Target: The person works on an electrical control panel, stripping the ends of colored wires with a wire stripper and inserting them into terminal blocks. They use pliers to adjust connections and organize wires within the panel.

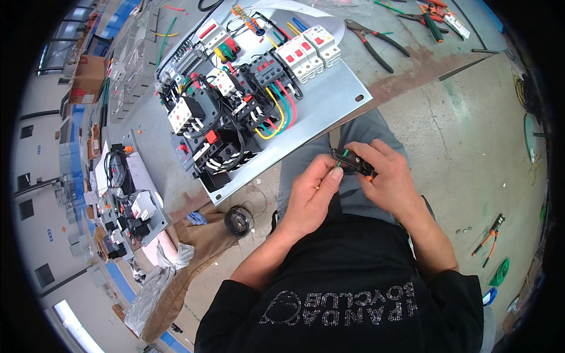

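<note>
Between left grip [318, 185] and right grip [385, 167], green wire [338, 165] met black tool [352, 161]. Left one pinched wire; right one wrapped round tool. Ahead of grips, metal plate [338, 97] with switches [303, 57] lay on desk [424, 56].

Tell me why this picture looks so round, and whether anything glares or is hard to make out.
In the head view, the fisheye lens leaves black corners and skews the wall at left; a bright strip glares at lower left; the left hand and right hand look fairly sharp, but the green piece between them is too small to read clearly.
</note>
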Available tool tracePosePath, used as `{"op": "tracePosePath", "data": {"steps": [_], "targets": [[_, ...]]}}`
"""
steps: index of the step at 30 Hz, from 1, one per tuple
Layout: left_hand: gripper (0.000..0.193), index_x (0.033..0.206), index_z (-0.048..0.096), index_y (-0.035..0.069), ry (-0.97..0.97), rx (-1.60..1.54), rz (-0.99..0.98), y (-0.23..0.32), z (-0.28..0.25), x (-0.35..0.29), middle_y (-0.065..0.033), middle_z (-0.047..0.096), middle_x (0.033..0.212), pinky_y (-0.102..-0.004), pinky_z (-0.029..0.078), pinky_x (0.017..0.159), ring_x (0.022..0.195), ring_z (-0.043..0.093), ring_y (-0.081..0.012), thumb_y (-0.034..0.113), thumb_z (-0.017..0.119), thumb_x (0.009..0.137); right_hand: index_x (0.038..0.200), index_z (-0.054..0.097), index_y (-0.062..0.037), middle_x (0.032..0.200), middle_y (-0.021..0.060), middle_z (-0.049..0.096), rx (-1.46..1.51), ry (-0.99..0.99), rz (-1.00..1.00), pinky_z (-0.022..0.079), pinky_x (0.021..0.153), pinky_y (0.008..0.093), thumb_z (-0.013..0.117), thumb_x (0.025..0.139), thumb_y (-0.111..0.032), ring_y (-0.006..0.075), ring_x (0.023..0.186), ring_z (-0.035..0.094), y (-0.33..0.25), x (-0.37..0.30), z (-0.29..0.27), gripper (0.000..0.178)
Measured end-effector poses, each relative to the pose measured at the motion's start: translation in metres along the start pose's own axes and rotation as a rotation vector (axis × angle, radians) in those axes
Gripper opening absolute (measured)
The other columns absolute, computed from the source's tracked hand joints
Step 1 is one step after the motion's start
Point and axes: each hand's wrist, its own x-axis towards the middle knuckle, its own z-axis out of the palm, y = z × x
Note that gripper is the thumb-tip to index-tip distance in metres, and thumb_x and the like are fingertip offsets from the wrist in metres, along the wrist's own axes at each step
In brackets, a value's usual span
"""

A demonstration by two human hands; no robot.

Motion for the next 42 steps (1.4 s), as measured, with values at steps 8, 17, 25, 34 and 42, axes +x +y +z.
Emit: {"op": "tracePosePath", "data": {"steps": [8,17,25,34,42], "targets": [[0.022,0.12,0.061,0.004,-0.142,-0.373,-0.09,0.008,0.002,0.001,0.0082,0.037,0.069,-0.0238,0.022,0.052,0.057,0.03,-0.0027,0.023,0.053,0.114,0.13,0.065,-0.0049,0.091,0.0066,0.068,1.177,0.302,0.477,0.056,0.069,0.0371,0.066,0.104,-0.016,0.0174,0.077,0.067,0.046,0.037,-0.04,0.029],[0.027,0.124,0.059,0.002,-0.125,-0.545,-0.161,0.005,-0.005,0.013,0.0037,0.04,0.07,-0.0234,0.024,0.049,0.055,0.03,-0.0048,0.024,0.046,0.116,0.126,0.073,-0.0056,0.097,0.0129,0.07,-0.219,0.228,-0.084,0.055,0.08,0.0397,0.08,0.091,-0.024,0.0271,0.086,0.069,0.039,0.1,-0.081,0.04],[0.03,0.128,0.058,0.001,-0.145,-0.649,-0.154,0.017,-0.016,0.022,-0.0024,0.051,0.072,-0.0265,0.04,0.05,0.055,0.044,-0.0095,0.026,0.045,0.116,0.125,0.074,-0.0101,0.106,0.0188,0.073,-0.679,0.18,-0.083,0.056,0.086,0.049,0.078,0.091,-0.039,0.041,0.099,0.07,0.099,0.234,-0.091,0.045],[0.029,0.135,0.057,0.003,-0.078,-0.429,-0.064,0.024,-0.018,0.026,0.0015,0.048,0.073,-0.0239,0.033,0.052,0.057,0.038,-0.0066,0.023,0.047,0.116,0.13,0.071,-0.0041,0.102,0.0114,0.072,0.098,-0.102,-0.041,0.054,0.077,0.0318,0.074,0.092,-0.013,0.0204,0.087,0.069,0.02,0.115,-0.064,0.039],[0.028,0.132,0.059,0.004,-0.109,-0.398,-0.017,0.015,-0.014,0.02,0.0051,0.041,0.071,-0.0242,0.023,0.054,0.06,0.029,-0.0048,0.023,0.049,0.115,0.136,0.068,-0.0084,0.093,0.0135,0.061,-0.022,-0.099,-0.125,0.052,0.077,0.0448,0.077,0.074,0.001,0.0351,0.087,0.063,-0.022,0.045,-0.029,0.063]]}}
